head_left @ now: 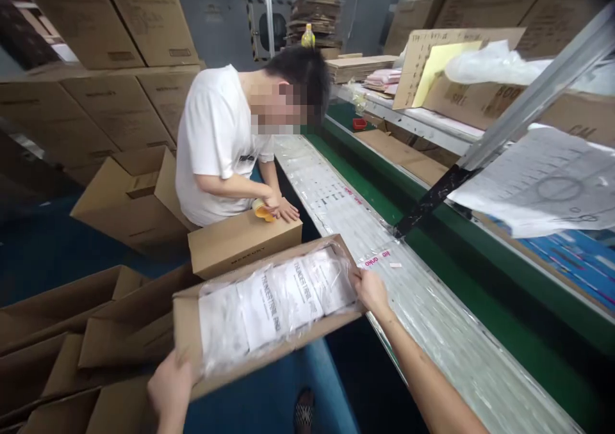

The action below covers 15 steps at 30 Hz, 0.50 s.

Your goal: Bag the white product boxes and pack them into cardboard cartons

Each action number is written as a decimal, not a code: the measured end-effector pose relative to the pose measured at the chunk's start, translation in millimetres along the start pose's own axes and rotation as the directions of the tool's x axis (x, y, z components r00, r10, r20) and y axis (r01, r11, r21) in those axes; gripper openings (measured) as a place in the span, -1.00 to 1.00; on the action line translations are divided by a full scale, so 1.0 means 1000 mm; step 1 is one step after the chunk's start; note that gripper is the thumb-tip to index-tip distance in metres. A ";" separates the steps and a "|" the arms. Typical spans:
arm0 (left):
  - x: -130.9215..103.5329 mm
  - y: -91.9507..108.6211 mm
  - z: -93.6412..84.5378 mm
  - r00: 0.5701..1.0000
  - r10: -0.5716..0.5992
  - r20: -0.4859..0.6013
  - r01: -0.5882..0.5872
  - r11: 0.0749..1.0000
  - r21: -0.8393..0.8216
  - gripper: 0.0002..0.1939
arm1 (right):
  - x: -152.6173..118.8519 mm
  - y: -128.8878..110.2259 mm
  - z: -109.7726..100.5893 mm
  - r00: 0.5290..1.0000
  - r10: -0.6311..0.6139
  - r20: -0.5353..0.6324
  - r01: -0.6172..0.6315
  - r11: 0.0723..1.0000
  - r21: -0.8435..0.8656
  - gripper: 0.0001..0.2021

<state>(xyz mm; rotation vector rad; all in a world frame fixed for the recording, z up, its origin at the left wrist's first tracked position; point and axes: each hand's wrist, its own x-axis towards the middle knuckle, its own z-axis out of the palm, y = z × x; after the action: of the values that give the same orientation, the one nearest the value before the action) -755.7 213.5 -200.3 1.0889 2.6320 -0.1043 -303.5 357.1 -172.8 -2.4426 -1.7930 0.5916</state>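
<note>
An open cardboard box (185, 328) hangs tilted in front of me, held at both ends. Clear plastic-wrapped packs (283, 296) with white printed sheets fill it. My left hand (172, 383) grips its near left corner, the fingers partly hidden by the cardboard. My right hand (371, 290) is closed on the right end, beside the white bench. Just beyond stands a closed carton (245, 242); a person in a white shirt leans over it, one hand flat on top and the other on a yellow tape roll (263, 210).
Open cartons (115, 331) stand at the lower left, another (134, 197) behind them. A plastic-covered bench (336, 197) runs along the right, next to a green belt (461, 299). A slanted metal post (509, 101) rises at the right.
</note>
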 end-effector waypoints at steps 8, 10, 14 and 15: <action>0.056 0.080 -0.014 0.998 0.055 0.011 -0.054 0.990 -0.130 -0.64 | 0.071 -0.028 0.026 1.000 -0.022 -0.021 0.022 1.000 0.012 -0.63; 0.048 0.076 -0.009 0.999 0.040 0.012 -0.037 0.988 -0.149 -0.64 | 0.070 -0.028 0.032 0.999 -0.012 -0.039 0.013 1.000 0.027 -0.58; 0.031 0.067 0.001 0.999 0.040 0.012 -0.036 0.976 -0.214 -0.64 | 0.076 -0.027 0.029 0.999 -0.013 -0.036 0.015 0.999 0.048 -0.55; 0.030 0.066 0.002 0.999 0.042 0.013 -0.037 0.970 -0.238 -0.64 | 0.079 -0.028 0.025 0.999 -0.023 -0.026 0.025 0.998 0.049 -0.56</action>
<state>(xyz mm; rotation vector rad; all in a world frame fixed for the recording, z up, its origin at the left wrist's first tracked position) -729.3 280.7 -208.6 1.0511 2.5248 0.2044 -317.3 434.9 -209.7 -2.3823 -1.7738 0.5935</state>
